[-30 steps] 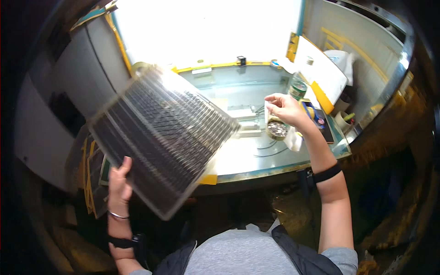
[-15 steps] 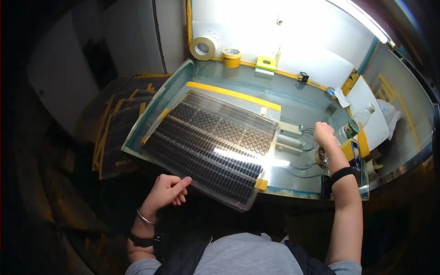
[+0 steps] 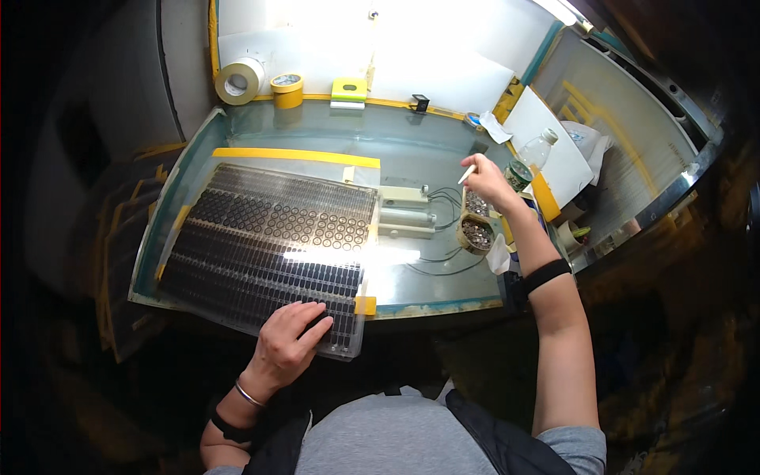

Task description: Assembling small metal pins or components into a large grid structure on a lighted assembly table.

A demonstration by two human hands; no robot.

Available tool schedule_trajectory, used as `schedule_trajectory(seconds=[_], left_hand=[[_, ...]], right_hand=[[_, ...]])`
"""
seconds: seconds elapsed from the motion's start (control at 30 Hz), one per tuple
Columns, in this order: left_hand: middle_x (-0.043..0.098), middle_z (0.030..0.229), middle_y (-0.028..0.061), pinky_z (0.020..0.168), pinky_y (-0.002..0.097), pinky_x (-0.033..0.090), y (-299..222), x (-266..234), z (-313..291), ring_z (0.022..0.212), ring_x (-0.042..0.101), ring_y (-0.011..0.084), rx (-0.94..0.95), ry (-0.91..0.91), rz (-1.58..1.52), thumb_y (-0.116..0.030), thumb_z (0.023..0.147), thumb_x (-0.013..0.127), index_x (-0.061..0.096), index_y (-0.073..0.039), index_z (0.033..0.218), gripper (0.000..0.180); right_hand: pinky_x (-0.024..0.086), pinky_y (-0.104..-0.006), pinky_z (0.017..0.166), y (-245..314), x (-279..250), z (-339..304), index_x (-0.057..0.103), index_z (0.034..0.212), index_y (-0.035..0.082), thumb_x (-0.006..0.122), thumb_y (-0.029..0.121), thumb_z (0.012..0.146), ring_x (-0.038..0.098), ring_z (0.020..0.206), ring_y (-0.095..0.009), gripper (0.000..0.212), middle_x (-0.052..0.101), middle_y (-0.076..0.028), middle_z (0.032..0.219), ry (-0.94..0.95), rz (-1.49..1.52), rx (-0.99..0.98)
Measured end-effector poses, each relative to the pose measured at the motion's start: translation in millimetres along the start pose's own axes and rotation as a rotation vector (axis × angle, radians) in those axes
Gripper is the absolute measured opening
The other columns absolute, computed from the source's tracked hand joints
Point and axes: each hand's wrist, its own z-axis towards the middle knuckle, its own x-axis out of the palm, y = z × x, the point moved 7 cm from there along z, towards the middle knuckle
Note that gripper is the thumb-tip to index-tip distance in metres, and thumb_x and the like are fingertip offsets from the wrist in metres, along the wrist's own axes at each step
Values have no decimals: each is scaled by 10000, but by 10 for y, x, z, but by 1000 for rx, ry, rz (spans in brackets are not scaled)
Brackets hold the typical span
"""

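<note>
A large clear sheet with rows of dark rings and dark oblong marks (image 3: 261,229) lies at a slant on the glass table (image 3: 431,289). My left hand (image 3: 289,340) rests on its near edge, fingers stretched out over the dark marks. Over to the right, my right hand (image 3: 491,186) pinches a short pale stick-like tool (image 3: 468,174), whose kind I cannot make out. The hand is above two small containers holding grey bits, the nearer one (image 3: 476,235) in plain sight and the farther one (image 3: 476,203) partly behind the hand.
Pale bars (image 3: 405,212) with cables lie right of the sheet. Along the back stand a white tape roll (image 3: 240,81), a yellow tape roll (image 3: 286,91) and a green-yellow block (image 3: 348,91). A clear bottle (image 3: 538,149) stands beyond my right hand. Taped dark sheets (image 3: 131,261) are at left.
My view has swung to the right. The left hand has gone from beside the sheet's near edge onto it. The right hand's fist has loosened to a pinch, and the pale tool now shows.
</note>
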Motion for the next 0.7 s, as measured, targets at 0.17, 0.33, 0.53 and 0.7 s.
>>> schedule_trajectory(seconds=[0.17,0.33,0.53,0.7], left_hand=[[655,983,119,753,391,541,17,-54,44,890,658,293,-63,-163,-82,71,633,644,686,-4,992,369],[660,944,101,733,378,522,46,-65,-25,866,652,284,-111,-180,-80,71,626,647,691,-4,949,334],[673,939,119,771,389,527,86,6,51,870,649,298,-212,-144,-73,65,620,652,694,3,885,276],[663,971,98,795,366,518,216,116,153,916,619,287,-316,-66,-149,48,597,686,710,-17,901,312]], right_hand=[[501,-442,807,-392,48,-51,605,969,45,672,337,899,645,918,-368,307,680,-193,941,-129,-473,-18],[511,-439,847,-323,285,-52,648,870,88,710,148,792,642,965,-368,117,683,-153,952,-37,-607,27],[519,-420,843,-101,344,-151,648,839,93,685,52,744,641,976,-346,110,679,-127,971,22,-597,-72],[479,-417,722,393,540,-626,550,797,72,595,-7,725,606,842,-340,116,593,-110,819,172,-468,-619]])
